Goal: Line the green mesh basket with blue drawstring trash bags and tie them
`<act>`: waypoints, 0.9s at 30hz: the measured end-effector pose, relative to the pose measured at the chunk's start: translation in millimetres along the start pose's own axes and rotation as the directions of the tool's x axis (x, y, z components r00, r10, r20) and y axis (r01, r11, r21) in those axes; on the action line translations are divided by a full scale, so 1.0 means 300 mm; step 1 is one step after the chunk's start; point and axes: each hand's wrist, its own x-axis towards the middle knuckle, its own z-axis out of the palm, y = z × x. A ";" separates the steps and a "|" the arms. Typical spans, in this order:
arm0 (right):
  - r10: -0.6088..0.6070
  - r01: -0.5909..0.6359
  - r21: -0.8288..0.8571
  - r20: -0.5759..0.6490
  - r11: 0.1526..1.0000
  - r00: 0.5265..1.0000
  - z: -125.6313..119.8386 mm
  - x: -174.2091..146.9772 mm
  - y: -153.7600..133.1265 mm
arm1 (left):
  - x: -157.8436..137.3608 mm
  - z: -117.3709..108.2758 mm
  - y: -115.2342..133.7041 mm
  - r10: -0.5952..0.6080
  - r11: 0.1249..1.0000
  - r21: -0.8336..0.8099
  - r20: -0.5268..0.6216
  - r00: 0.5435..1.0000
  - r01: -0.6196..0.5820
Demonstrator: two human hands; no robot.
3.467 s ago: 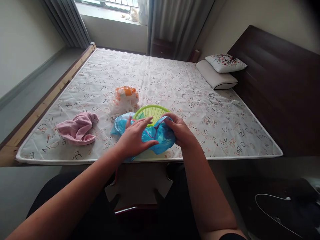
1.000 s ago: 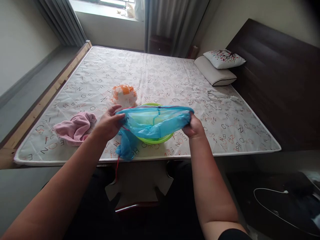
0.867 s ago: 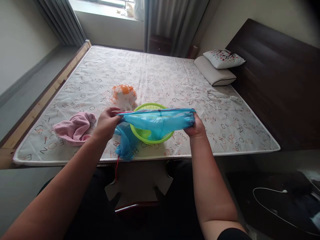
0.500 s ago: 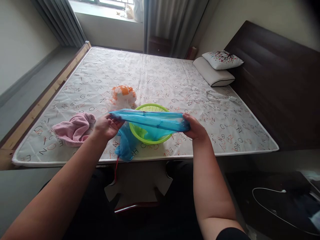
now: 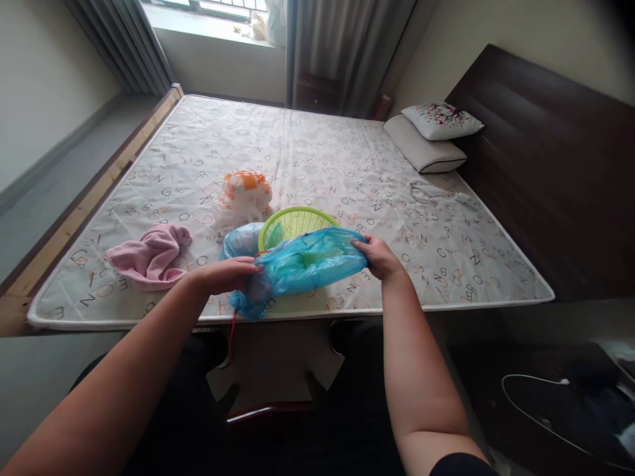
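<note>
A thin blue plastic bag is stretched between my two hands, its mouth spread partway. My left hand pinches the bag's left end, and my right hand grips its right end. Behind and below the bag stands a lime-green plastic basket, its front side largely covered by the bag. Another blue plastic bundle lies left of the basket, partly hidden by my left hand. A red string hangs from the blue plastic over the mattress edge.
Left on the patterned mattress lies a crumpled pink towel. An orange and white plastic bundle sits behind the basket. Two pillows rest by the dark headboard. A white cable lies at the lower right.
The blue bag has gone from a taut, flattened strip to a wider, partly opened shape. My left hand has moved right and slightly down; my right hand has barely moved.
</note>
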 end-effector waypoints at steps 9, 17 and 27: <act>0.134 -0.119 -0.291 0.029 0.949 0.991 -0.005 -0.002 0.012 | 0.043 -0.042 -0.037 -0.098 0.978 0.174 -0.103 0.990 0.115; -0.343 0.128 -0.538 -0.323 0.834 0.882 0.080 0.056 0.066 | 0.111 -0.167 0.011 0.305 0.942 0.073 -0.591 0.747 -0.327; -0.450 0.409 -0.463 0.025 0.787 0.893 0.138 0.007 0.019 | 0.122 -0.098 0.019 0.633 0.726 0.589 -0.374 0.678 -0.354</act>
